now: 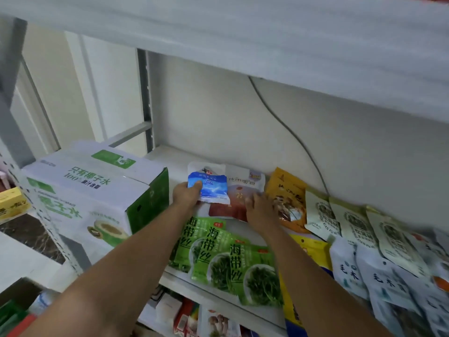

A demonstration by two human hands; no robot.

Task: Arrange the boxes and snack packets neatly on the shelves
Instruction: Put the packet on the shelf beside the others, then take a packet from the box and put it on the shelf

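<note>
Blue, white-edged snack packet [209,189], long axis left-right, pinched at its left end by left hand [186,195]. Right hand [261,211] rests flat-fingered on red-and-white packet [239,190].

Bare shelf corner [167,158] between coconut-water carton [97,188] (tall, left) and back-row packets [243,188]; upper shelf [267,40] overhead
</note>
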